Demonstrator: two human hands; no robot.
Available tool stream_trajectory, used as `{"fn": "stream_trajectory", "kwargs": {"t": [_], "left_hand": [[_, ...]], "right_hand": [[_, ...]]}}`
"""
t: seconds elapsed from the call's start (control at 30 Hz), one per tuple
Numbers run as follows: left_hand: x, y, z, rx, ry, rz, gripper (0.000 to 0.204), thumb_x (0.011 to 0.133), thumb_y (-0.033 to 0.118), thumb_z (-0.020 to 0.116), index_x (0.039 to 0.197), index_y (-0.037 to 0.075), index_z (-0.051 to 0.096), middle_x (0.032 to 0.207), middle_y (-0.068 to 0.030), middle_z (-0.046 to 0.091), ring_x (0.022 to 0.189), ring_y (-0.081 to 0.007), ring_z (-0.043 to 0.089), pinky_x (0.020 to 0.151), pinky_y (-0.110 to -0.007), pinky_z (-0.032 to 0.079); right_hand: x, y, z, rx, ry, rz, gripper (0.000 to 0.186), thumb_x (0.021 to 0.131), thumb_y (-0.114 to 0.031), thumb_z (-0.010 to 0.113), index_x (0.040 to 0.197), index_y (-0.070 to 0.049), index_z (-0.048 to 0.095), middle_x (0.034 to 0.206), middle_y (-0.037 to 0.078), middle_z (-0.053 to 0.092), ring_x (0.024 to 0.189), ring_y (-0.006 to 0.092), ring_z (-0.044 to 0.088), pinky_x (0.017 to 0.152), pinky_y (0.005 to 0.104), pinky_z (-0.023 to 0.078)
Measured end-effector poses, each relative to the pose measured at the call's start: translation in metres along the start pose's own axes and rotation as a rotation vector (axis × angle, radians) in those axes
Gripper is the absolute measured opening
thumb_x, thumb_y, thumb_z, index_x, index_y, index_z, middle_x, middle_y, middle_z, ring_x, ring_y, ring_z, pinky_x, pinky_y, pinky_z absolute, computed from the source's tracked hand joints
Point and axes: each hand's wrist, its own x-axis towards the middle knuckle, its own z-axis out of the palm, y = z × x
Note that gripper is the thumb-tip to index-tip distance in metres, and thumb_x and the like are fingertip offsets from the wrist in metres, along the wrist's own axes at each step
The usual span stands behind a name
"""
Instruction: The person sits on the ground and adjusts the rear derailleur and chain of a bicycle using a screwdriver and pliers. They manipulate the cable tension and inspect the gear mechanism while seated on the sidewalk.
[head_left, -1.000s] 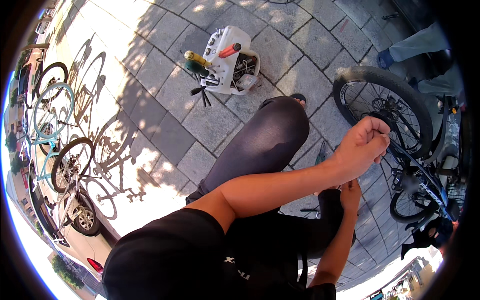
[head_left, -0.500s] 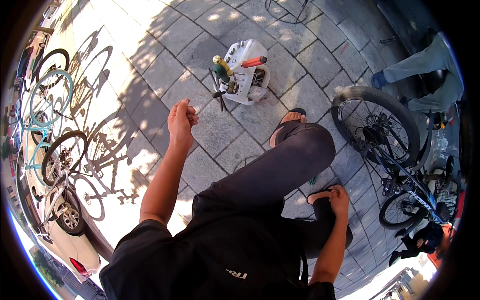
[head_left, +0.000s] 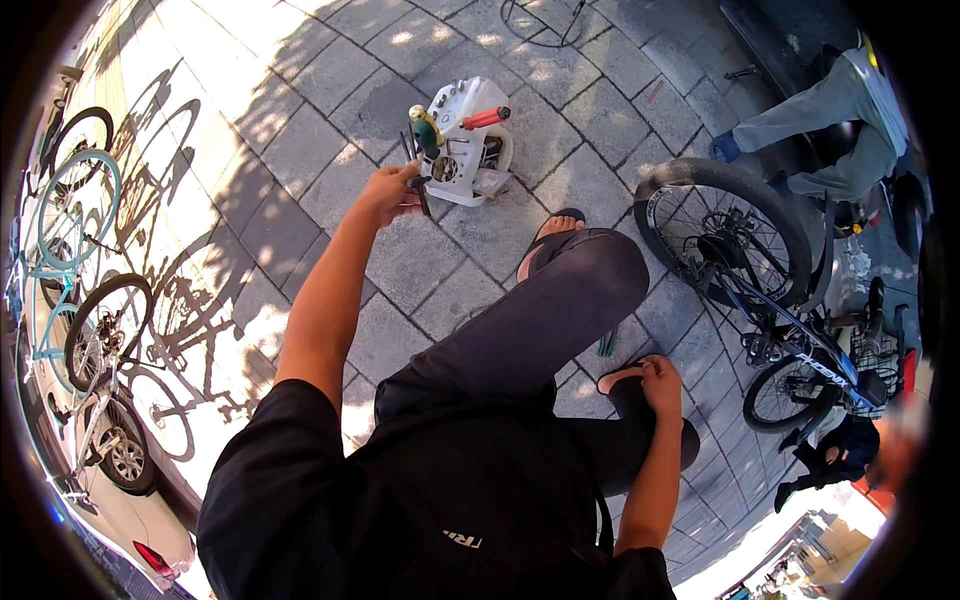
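Note:
My left hand [head_left: 390, 194] reaches to the near left side of a white plastic tool caddy [head_left: 462, 112] on the paving. Its fingers close around a black three-armed wrench [head_left: 419, 184] hanging at the caddy's edge. In the caddy stand a screwdriver [head_left: 427, 135] with a green and yellow handle and a tool with red handles [head_left: 486, 118]. A small clear container [head_left: 491, 182] sits at its near right corner. Lower right, my right hand [head_left: 661, 386] hangs by my lower leg and sandalled foot, fingers curled; what they hold, if anything, is hidden.
A bicycle [head_left: 770, 300] lies or leans at the right, its large wheel [head_left: 725, 235] near my knee. Beyond it are another person's legs [head_left: 810, 120]. More bicycles [head_left: 80, 220] and a pale car [head_left: 140, 520] stand at the left. A thin dark loop [head_left: 543, 42] lies ahead.
My left hand has moved forward and right to the caddy and closed on the black wrench. My right hand stays low near my foot. The whole view has shifted slightly.

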Motion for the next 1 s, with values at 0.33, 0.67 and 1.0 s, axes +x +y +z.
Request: {"fn": "stream_trajectory", "kwargs": {"t": [0.33,0.67,1.0], "left_hand": [[-0.018,-0.007,-0.002,-0.107,0.061,0.213,0.014,0.103,0.025,0.068,0.11,0.014,0.062,0.086,0.0023,0.061,0.072,-0.0111,0.058,0.065,-0.03,0.052],[-0.206,0.105,-0.005,0.373,0.189,0.51,0.03,0.11,0.03,0.053,0.121,0.006,0.067,0.069,0.0096,0.04,0.052,-0.0004,0.03,0.046,-0.021,0.023],[-0.199,0.099,-0.02,-0.18,0.332,0.383,0.026,0.11,0.029,0.056,0.114,0.005,0.065,0.068,0.007,0.042,0.051,-0.0023,0.031,0.044,-0.021,0.023]], "right_hand": [[-0.019,-0.049,-0.022,-0.061,-0.015,0.004,0.026,0.096,-0.019,0.063,0.112,0.0,0.072,0.102,0.021,0.073,0.097,0.0359,0.072,0.088,0.0421,0.055],[-0.018,-0.041,-0.012,-0.041,-0.047,0.002,0.024,0.095,-0.018,0.065,0.111,-0.002,0.073,0.102,0.022,0.074,0.098,0.0374,0.072,0.087,0.0429,0.055],[-0.018,-0.05,-0.018,0.016,-0.063,0.024,0.026,0.096,-0.018,0.064,0.115,-0.003,0.072,0.105,0.023,0.074,0.102,0.0392,0.071,0.09,0.0434,0.055]]}}
